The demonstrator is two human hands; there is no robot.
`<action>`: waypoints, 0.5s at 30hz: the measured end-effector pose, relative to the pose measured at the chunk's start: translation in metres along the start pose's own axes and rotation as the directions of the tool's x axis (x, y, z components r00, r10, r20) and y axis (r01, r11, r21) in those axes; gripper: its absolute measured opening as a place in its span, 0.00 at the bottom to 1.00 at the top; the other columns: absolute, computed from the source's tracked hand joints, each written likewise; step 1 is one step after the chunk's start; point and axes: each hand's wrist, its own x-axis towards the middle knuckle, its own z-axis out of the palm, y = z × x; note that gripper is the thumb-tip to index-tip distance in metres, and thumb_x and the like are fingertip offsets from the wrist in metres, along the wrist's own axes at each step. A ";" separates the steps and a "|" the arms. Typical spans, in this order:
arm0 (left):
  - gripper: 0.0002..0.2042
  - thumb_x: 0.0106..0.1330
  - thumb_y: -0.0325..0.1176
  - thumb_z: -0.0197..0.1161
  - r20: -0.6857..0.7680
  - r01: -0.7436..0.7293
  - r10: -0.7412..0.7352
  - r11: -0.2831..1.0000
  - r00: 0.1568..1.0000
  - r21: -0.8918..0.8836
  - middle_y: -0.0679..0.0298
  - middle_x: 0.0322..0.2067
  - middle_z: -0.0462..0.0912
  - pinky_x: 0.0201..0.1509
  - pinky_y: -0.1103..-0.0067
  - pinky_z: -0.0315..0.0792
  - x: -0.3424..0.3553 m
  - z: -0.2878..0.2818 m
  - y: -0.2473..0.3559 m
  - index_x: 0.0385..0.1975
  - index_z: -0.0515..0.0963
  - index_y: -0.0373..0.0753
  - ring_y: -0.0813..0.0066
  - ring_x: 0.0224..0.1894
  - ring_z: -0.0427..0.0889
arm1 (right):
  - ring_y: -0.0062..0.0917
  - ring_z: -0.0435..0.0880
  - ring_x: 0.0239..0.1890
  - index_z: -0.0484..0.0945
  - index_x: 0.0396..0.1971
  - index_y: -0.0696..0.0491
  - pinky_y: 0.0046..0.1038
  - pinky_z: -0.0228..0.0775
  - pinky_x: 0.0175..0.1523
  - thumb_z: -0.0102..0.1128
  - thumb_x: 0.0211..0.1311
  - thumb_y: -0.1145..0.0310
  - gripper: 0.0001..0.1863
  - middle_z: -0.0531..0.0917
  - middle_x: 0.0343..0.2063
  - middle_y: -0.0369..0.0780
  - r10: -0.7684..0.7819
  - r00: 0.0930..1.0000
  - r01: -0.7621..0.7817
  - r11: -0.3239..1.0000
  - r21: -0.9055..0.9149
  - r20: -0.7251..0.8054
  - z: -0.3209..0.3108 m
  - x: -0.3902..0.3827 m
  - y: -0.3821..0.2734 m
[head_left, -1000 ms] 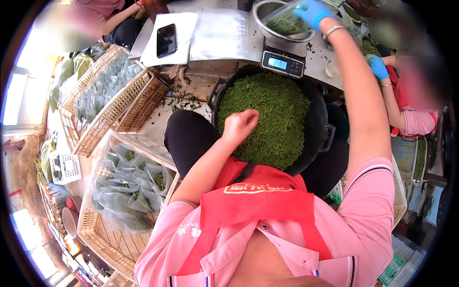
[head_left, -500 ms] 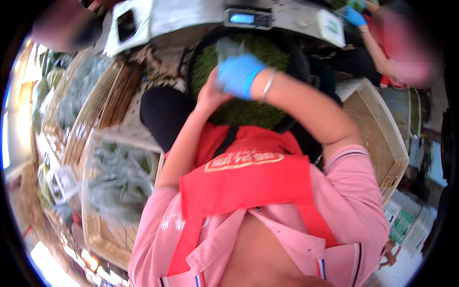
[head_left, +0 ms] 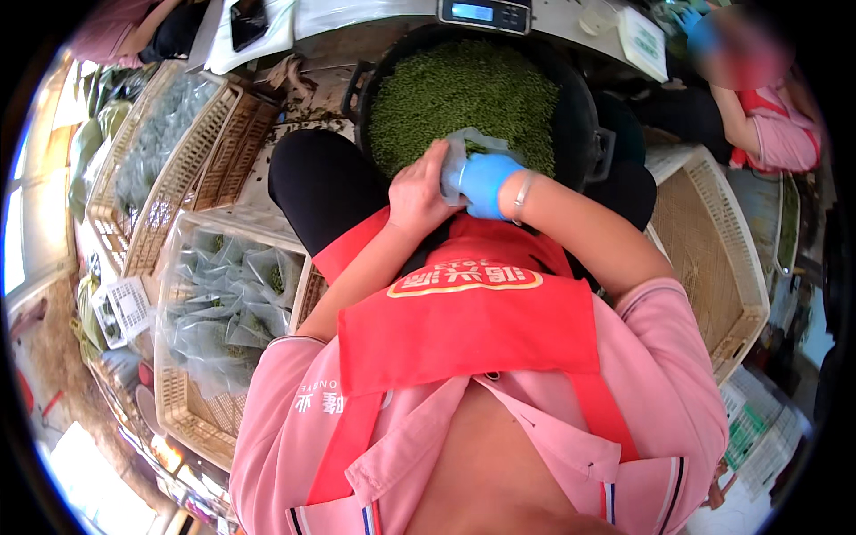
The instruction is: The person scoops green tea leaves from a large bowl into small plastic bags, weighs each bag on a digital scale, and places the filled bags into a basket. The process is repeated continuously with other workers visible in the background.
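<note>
Both hands met at frame centre, over the near rim of the large round black basin (head_left: 584,116) heaped with small green leaves (head_left: 464,98). The bare left hand (head_left: 417,192) and the blue-gloved right hand (head_left: 486,183) both had a closed grip on a small clear plastic bag (head_left: 468,147), pinching its mouth from either side; some green leaf showed through the film, though how full it was could not be told. The bag sat just above the leaf heap, touching or nearly touching it. Judged step: bag being filled or held open at the basin, sealing not yet done. The next move would probably call for keeping the mouth spread with one hand while the other scooped leaf, or lifting the bag toward the grey digital scale (head_left: 484,12) at the top of the frame, beyond the basin. At frame left, a woven basket (head_left: 183,419) lined with plastic held many filled clear bags (head_left: 223,299); an empty woven tray (head_left: 713,259) lay at right. Another person's pink sleeve (head_left: 785,143) showed upper right.
</note>
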 end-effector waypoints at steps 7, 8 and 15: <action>0.34 0.36 0.48 0.69 -0.004 -0.129 0.131 0.984 0.991 0.119 0.59 0.42 0.79 0.36 0.73 0.74 0.003 0.007 0.005 0.46 0.70 0.40 0.67 0.35 0.82 | 0.40 0.80 0.38 0.81 0.27 0.54 0.36 0.72 0.45 0.59 0.45 0.64 0.11 0.82 0.33 0.46 -0.192 0.965 0.177 0.980 -0.093 -0.179 0.012 -0.002 0.002; 0.29 0.40 0.48 0.68 0.025 -0.092 0.090 0.989 0.996 0.112 0.59 0.35 0.81 0.31 0.71 0.74 0.007 0.004 0.004 0.44 0.72 0.42 0.64 0.29 0.82 | 0.40 0.80 0.39 0.81 0.27 0.54 0.36 0.72 0.46 0.59 0.45 0.64 0.11 0.82 0.33 0.46 -0.306 0.924 0.271 0.947 -0.173 -0.230 0.003 -0.010 0.005; 0.12 0.53 0.44 0.58 -0.339 0.337 -0.302 0.940 0.891 0.046 0.54 0.15 0.76 0.25 0.67 0.72 0.032 -0.043 -0.027 0.18 0.78 0.43 0.55 0.21 0.78 | 0.31 0.70 0.57 0.68 0.57 0.49 0.29 0.60 0.61 0.62 0.52 0.69 0.29 0.72 0.55 0.43 -0.025 0.818 0.500 0.524 0.690 -0.575 -0.021 -0.069 0.067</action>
